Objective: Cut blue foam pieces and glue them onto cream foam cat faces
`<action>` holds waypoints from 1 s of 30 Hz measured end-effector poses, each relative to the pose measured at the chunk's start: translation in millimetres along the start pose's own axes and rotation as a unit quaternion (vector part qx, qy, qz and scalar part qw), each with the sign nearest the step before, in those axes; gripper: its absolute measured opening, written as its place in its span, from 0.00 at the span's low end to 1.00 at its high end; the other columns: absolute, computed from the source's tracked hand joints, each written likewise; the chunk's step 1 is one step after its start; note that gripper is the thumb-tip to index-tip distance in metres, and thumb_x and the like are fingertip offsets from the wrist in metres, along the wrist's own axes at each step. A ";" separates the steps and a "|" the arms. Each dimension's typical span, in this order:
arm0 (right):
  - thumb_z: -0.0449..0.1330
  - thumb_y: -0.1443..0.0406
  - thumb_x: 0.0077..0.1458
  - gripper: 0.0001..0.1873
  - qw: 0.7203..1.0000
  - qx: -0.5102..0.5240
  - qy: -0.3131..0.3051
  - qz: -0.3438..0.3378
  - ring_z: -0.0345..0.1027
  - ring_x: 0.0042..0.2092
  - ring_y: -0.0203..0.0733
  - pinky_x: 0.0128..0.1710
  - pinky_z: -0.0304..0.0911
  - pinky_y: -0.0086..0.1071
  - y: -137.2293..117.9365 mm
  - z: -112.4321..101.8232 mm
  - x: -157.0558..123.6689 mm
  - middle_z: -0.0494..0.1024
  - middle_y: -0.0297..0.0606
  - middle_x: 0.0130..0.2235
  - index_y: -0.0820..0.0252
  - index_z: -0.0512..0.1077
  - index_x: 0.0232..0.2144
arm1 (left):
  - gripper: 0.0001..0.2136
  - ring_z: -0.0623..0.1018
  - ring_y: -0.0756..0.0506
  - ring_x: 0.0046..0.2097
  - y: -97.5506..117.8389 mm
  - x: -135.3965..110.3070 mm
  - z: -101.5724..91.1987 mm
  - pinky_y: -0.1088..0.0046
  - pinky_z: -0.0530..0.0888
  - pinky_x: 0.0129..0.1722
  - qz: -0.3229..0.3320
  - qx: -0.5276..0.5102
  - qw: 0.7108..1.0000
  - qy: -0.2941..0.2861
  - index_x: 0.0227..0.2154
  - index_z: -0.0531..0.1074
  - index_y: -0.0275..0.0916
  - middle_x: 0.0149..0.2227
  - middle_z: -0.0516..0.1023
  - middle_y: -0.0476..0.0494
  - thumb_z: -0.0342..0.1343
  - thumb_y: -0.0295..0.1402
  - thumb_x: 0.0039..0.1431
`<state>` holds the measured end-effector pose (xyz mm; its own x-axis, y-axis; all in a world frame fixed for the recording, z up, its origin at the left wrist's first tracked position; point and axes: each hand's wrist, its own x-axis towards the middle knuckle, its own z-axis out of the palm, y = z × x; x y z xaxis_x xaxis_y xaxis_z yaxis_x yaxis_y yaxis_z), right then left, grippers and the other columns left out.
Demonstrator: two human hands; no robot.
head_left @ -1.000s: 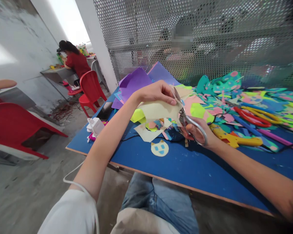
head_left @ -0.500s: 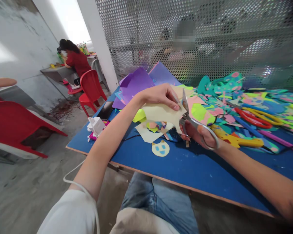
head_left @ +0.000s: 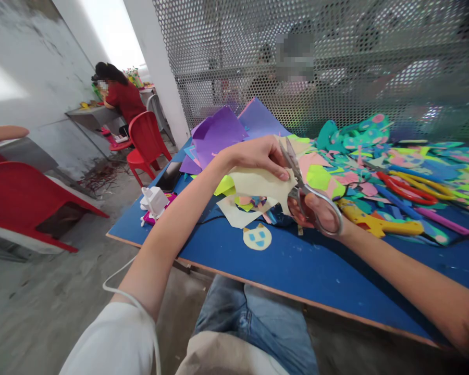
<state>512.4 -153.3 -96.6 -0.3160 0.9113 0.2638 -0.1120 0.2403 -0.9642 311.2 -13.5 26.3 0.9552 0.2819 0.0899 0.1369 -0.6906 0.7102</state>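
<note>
My left hand pinches a pale yellow foam sheet held above the blue table. My right hand grips metal scissors by their loops; the blades point up and away, cutting into the sheet's right edge beside my left thumb. A small round cat face cut-out, cream with blue marks, lies on the table just below the sheet.
Coloured foam scraps, purple sheets, red and yellow scissors and a yellow glue gun cover the table's far side. A white charger sits at the left corner. Red chairs and another seated person are at the left.
The scissors opened and swung upright half a second ago, then closed further into the sheet's edge. My left hand has kept its hold on the sheet.
</note>
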 end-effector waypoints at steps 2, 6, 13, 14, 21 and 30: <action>0.64 0.44 0.59 0.25 0.999 -0.009 0.048 -0.001 0.50 0.16 0.30 0.13 0.45 0.27 -0.4 1.8 0.2 0.63 0.29 0.20 0.58 0.69 0.28 | 0.18 0.80 0.46 0.36 -7.0 2.2 -3.6 0.70 0.72 0.36 0.002 0.030 0.999 0.027 0.36 0.86 0.35 0.36 0.85 0.41 0.70 0.46 0.52; 0.69 0.46 0.54 0.23 0.989 -0.010 0.148 -0.023 0.52 0.16 0.31 0.13 0.44 0.27 -4.3 2.6 2.0 0.65 0.30 0.19 0.57 0.68 0.26 | 0.17 0.79 0.46 0.39 -26.9 6.0 -14.1 0.66 0.72 0.41 0.040 0.110 0.962 0.248 0.40 0.84 0.41 0.39 0.85 0.43 0.65 0.48 0.57; 0.66 0.44 0.55 0.25 0.968 0.044 0.240 -0.053 0.51 0.17 0.29 0.12 0.45 0.26 -14.6 1.0 10.4 0.61 0.28 0.22 0.57 0.66 0.25 | 0.23 0.71 0.43 0.57 -29.8 -6.5 -27.3 0.61 0.64 0.64 0.088 0.187 0.805 0.556 0.50 0.78 0.48 0.53 0.81 0.52 0.49 0.57 0.68; 0.66 0.44 0.54 0.25 0.966 0.049 0.248 -0.056 0.51 0.18 0.29 0.12 0.44 0.26 -15.3 0.7 11.3 0.61 0.28 0.22 0.57 0.66 0.25 | 0.21 0.71 0.43 0.56 -30.9 -5.9 -28.6 0.60 0.63 0.64 0.092 0.186 0.820 0.533 0.50 0.77 0.47 0.53 0.81 0.51 0.51 0.56 0.68; 0.65 0.47 0.57 0.23 0.961 0.056 0.264 -0.057 0.52 0.19 0.31 0.12 0.46 0.26 -15.5 0.1 12.1 0.62 0.30 0.22 0.57 0.68 0.25 | 0.09 0.79 0.44 0.47 -53.2 14.2 -12.3 0.63 0.71 0.50 0.097 0.293 0.920 0.241 0.37 0.78 0.41 0.41 0.84 0.43 0.52 0.27 0.64; 0.64 0.47 0.59 0.23 0.964 0.041 0.255 -0.059 0.53 0.19 0.32 0.13 0.47 0.28 -12.9 -1.6 11.2 0.63 0.31 0.22 0.56 0.66 0.24 | 0.08 0.81 0.39 0.53 -34.1 13.1 2.4 0.59 0.73 0.56 0.129 0.271 0.934 0.193 0.39 0.81 0.39 0.52 0.82 0.35 0.64 0.34 0.58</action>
<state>511.8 -145.6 -81.3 0.2059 0.9304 0.3033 -0.1992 0.3433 -0.9178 319.6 12.1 1.6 0.8229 0.2066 0.5294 0.1282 -0.9751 0.1812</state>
